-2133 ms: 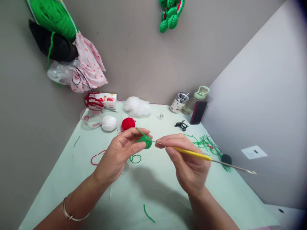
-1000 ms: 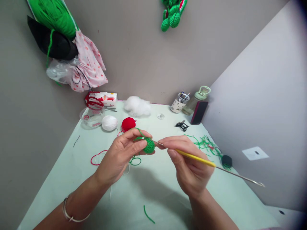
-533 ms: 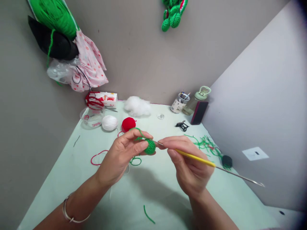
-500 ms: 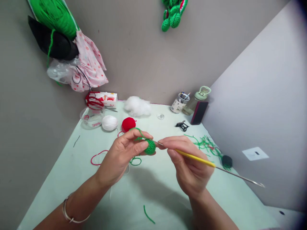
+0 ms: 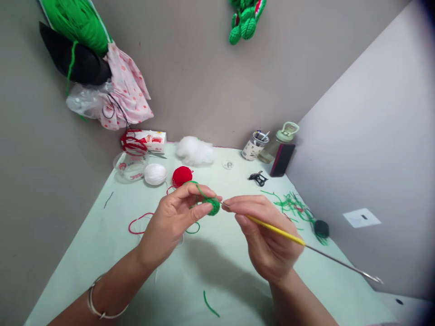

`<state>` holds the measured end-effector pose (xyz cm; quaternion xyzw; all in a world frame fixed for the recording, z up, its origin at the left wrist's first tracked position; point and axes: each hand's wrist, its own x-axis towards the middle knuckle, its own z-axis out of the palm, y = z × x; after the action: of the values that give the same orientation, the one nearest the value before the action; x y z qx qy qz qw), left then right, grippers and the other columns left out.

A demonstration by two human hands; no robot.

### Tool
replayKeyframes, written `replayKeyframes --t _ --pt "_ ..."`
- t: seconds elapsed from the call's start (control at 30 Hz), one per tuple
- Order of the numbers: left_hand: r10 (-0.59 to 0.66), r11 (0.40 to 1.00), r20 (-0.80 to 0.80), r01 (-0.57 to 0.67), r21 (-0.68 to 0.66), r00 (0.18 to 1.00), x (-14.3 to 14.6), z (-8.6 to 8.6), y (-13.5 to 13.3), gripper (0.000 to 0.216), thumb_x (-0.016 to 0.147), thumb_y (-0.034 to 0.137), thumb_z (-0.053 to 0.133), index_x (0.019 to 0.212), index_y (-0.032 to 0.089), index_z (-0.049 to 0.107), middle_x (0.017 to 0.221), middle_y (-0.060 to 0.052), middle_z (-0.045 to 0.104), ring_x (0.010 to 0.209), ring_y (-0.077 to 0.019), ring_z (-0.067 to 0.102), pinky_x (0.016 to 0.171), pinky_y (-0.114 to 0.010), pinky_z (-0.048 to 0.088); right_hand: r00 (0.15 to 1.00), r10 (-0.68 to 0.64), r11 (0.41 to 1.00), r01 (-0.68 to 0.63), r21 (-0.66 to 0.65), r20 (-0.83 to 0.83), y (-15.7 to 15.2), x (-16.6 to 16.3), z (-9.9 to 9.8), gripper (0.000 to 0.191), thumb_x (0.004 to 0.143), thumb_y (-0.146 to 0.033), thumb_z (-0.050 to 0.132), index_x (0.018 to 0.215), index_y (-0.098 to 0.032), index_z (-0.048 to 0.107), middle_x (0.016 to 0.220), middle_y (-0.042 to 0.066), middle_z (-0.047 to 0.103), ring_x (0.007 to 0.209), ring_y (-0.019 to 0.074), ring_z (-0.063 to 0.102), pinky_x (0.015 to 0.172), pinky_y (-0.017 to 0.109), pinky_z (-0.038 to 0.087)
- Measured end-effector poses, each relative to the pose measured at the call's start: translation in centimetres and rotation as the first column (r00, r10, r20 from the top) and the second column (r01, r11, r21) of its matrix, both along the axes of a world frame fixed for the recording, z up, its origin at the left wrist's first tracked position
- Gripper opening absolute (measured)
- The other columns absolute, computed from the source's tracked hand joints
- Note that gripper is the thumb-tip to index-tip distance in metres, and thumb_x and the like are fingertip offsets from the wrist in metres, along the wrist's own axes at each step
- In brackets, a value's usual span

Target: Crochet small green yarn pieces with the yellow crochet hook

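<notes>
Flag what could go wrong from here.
1. The yellow-handled hook in the right hand has its tip at the green piece, close to the left hand; a slip might poke it.
2. The green yarn and red yarn lying loose on the table could snag if pulled.

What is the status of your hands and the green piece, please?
Left hand pinching green piece. Right hand gripping hook, near end at the piece. Red ball beyond left hand, out of the way.
</notes>
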<state>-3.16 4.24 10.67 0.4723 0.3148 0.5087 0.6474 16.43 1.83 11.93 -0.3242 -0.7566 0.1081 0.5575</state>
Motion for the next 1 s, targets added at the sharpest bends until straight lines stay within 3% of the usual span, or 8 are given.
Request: replayKeyframes --t 0.17,0.23,0.37,0.47,0.63,0.77,0.9,1.0 --pt "-0.014 0.999 -0.044 0.012 -0.049 0.999 0.1 0.1 0.0 0.023 0.089 0.035 0.085 0.111 0.03 0.082 0.108 -0.003 0.081 0.106 -0.0211 0.072 0.089 -0.03 0.057 0.991 -0.135 0.989 0.135 0.054 -0.019 0.2 0.2 -0.2 0.032 0.095 -0.004 0.066 0.115 -0.027 0.077 0.109 0.006 0.081 0.099 0.0219 0.077 0.079 0.036 0.066" --pt "-0.034 0.998 -0.044 0.032 -0.053 0.998 0.1 0.0 0.0 0.025 0.088 0.035 0.087 0.111 0.03 0.082 0.108 -0.003 0.08 0.107 -0.0212 0.071 0.089 -0.03 0.057 0.987 -0.156 0.988 0.156 0.01 -0.029 0.4 0.3 -0.2 0.03 0.097 -0.005 0.063 0.114 -0.026 0.077 0.113 0.007 0.08 0.099 0.0208 0.076 0.077 0.034 0.064" --pt "-0.046 0.998 -0.062 0.043 -0.053 0.997 0.3 -0.1 0.1 0.022 0.086 0.034 0.088 0.107 0.03 0.081 0.106 -0.001 0.076 0.1 -0.0168 0.07 0.084 -0.025 0.057 0.996 -0.091 0.988 0.092 -0.127 0.019 0.8 0.4 0.2 0.026 0.102 -0.007 0.058 0.112 -0.024 0.075 0.1 0.005 0.079 0.079 0.0163 0.072 0.067 0.03 0.059" --pt "-0.043 0.999 -0.074 0.041 -0.032 0.996 0.4 -0.3 0.2 0.021 0.087 0.032 0.088 0.105 0.029 0.079 0.107 0.001 0.073 0.099 -0.0143 0.069 0.082 -0.024 0.056 0.985 -0.075 0.992 0.09 -0.092 0.153 1.0 0.3 0.6 0.018 0.099 -0.008 0.066 0.105 -0.023 0.075 0.093 0.004 0.078 0.081 0.0159 0.073 0.071 0.028 0.06" --pt "-0.025 1.0 -0.13 0.026 0.006 0.991 0.5 -0.5 0.2 0.021 0.087 0.031 0.087 0.106 0.027 0.077 0.11 0.0 0.072 0.103 -0.016 0.07 0.095 -0.029 0.057 0.966 -0.074 0.997 0.081 -0.016 0.248 1.4 0.1 0.3 0.016 0.096 -0.009 0.072 0.106 -0.021 0.075 0.095 0.005 0.079 0.084 0.0155 0.073 0.074 0.027 0.061" --pt "-0.001 1.0 -0.158 0.002 0.009 0.987 0.5 -0.5 0.1 0.029 0.087 0.031 0.087 0.115 0.029 0.077 0.113 0.0 0.074 0.108 -0.0181 0.07 0.102 -0.033 0.056 0.993 -0.029 0.988 0.046 -0.145 0.118 1.2 0.4 0.4 0.02 0.099 -0.009 0.069 0.11 -0.024 0.075 0.099 0.003 0.078 0.085 0.0131 0.072 0.076 0.025 0.06" --pt "0.019 1.0 -0.125 -0.02 -0.006 0.992 0.4 -0.2 0.2 0.039 0.087 0.03 0.086 0.125 0.028 0.075 0.109 -0.001 0.076 0.107 -0.0198 0.071 0.097 -0.034 0.059 0.993 0.034 0.929 -0.074 -0.364 -0.115 0.9 1.0 0.7 0.024 0.101 -0.015 0.068 0.116 -0.03 0.078 0.111 0.003 0.078 0.083 0.0127 0.07 0.071 0.025 0.06" --pt "0.036 0.999 -0.111 -0.039 -0.027 0.993 0.4 0.1 0.3 0.047 0.085 0.03 0.087 0.129 0.026 0.072 0.108 -0.002 0.077 0.105 -0.021 0.072 0.096 -0.036 0.06 0.959 0.067 0.904 -0.176 -0.391 -0.277 0.9 1.3 0.7 0.021 0.101 -0.018 0.069 0.113 -0.031 0.081 0.112 0.004 0.08 0.082 0.0137 0.07 0.066 0.026 0.06"
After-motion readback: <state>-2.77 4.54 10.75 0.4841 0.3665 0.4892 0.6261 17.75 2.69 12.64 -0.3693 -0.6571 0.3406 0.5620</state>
